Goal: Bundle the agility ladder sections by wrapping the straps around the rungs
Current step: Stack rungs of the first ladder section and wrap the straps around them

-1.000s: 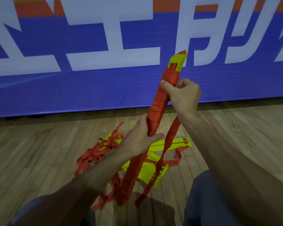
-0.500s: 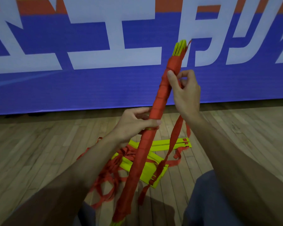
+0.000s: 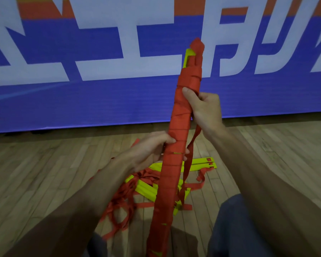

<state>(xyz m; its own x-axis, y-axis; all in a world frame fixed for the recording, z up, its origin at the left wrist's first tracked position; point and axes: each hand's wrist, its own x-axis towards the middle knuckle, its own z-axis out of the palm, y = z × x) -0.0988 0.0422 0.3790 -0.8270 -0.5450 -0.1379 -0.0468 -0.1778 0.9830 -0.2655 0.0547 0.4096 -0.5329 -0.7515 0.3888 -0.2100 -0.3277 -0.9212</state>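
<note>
The left hand (image 3: 152,147) has its fingers clamped round the middle of the bundle (image 3: 171,182), yellow rungs wound in red strap, held upright at centre and leaning slightly right. Behind it, on the wooden floor (image 3: 44,173), lies a heap of loose rungs (image 3: 145,190) and straps (image 3: 119,201). The right hand (image 3: 206,108) grips the bundle higher up, thumb pressed on the wrap. A loose strap tail (image 3: 190,154) hangs below it.

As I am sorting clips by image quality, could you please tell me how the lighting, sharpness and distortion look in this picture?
Head view: dim overall, with the wooden floor dark; head view: the wrapped bundle, left hand and right hand are fairly sharp, while the banner lettering is soft; head view: wide-angle stretch shows toward the bottom corners, and no glare appears.
</note>
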